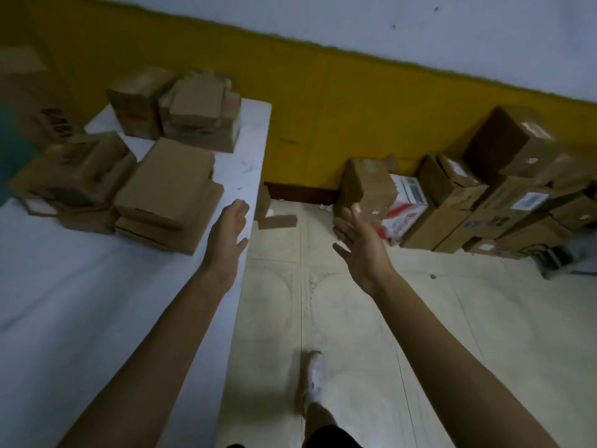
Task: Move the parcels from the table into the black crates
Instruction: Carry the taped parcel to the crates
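While both arms are stretched forward, the left hand (227, 231) and right hand (360, 244) are held open, fingers spread, gripping nothing. Parcels (168, 185) are seen stacked on the white table (64, 302) (the left hand is above its edge). More boxes (452, 195) are piled on the floor (355, 318) against the yellow wall (323, 108).

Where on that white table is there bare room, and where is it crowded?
Bare: the table this side of the flat parcel stack, plus a strip along its right edge. Crowded: its far end, heaped with parcels.
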A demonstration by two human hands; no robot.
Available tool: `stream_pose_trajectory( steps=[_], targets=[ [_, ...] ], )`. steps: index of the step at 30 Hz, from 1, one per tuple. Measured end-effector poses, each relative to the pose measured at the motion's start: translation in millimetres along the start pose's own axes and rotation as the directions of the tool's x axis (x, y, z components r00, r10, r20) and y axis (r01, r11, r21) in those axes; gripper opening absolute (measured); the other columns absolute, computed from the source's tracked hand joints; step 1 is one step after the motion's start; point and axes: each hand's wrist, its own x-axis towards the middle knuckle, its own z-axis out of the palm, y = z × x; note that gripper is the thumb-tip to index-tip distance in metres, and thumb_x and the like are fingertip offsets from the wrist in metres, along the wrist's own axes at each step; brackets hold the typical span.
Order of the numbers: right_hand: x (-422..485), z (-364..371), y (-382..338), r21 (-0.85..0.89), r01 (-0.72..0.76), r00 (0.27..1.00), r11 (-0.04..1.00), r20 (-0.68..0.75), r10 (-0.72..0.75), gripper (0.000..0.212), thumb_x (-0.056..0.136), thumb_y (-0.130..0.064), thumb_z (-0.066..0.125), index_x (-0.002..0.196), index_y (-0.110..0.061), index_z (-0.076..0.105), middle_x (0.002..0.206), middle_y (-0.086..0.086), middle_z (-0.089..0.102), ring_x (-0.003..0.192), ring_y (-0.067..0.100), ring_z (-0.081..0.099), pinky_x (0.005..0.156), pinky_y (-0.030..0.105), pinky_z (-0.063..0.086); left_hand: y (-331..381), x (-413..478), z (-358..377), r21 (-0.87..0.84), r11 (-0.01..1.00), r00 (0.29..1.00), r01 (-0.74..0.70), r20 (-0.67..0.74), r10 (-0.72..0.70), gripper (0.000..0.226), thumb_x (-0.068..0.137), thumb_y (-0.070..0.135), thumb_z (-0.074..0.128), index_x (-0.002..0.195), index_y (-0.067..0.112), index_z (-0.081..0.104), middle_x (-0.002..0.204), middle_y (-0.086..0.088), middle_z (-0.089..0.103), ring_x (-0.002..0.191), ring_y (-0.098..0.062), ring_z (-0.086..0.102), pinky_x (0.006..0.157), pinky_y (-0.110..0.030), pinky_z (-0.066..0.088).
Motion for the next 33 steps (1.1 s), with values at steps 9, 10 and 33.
stream_pose_trajectory(
  steps=[9, 10, 33],
  targets=[
    [188.5, -2.2, -67.3, -0.128, -0.032, 0.946, 0.991, 0.316, 0.071, 0.033, 0.096, -0.047, 0.041, 0.12, -0.03, 0.056, 0.137, -0.004, 0.05, 0.129, 0.016, 0.045, 0.1, 0.037, 0.041, 29.0, 130.8, 58.5, -0.002, 0.996, 0.958, -0.086, -0.274, 0.082, 0.046, 0.103, 0.033, 0.029, 0.147, 0.018, 0.033, 0.153, 0.003, 0.033, 0.14, -0.015, 0.03, 0.114, -0.037, 0.026],
    [203.8, 4.2, -72.0, -0.122, -0.045, 0.936, 0.991, 0.341, 0.085, 0.024, 0.099, -0.045, 0.039, 0.108, -0.034, 0.058, 0.127, -0.007, 0.054, 0.122, 0.013, 0.049, 0.095, 0.034, 0.044, 31.8, 140.2, 58.1, -0.022, 0.997, 0.954, -0.079, -0.291, 0.069, 0.048, 0.103, 0.034, 0.029, 0.148, 0.016, 0.031, 0.153, 0.003, 0.032, 0.141, -0.015, 0.029, 0.115, -0.036, 0.025],
    [451.2, 396.5, -93.2, -0.341, 0.052, 0.53, 0.938, 0.806, 0.264, 0.052, 0.104, -0.027, 0.035, 0.137, 0.012, 0.037, 0.142, 0.033, 0.04, 0.134, 0.043, 0.037, 0.112, 0.046, 0.034, 172.3, 325.5, -176.0, 0.088, 0.955, 0.359, -0.283, -0.914, 0.19, 0.035, 0.098, 0.034, 0.048, 0.131, 0.022, 0.045, 0.137, 0.002, 0.051, 0.123, -0.011, 0.049, 0.105, -0.034, 0.039]
  ],
)
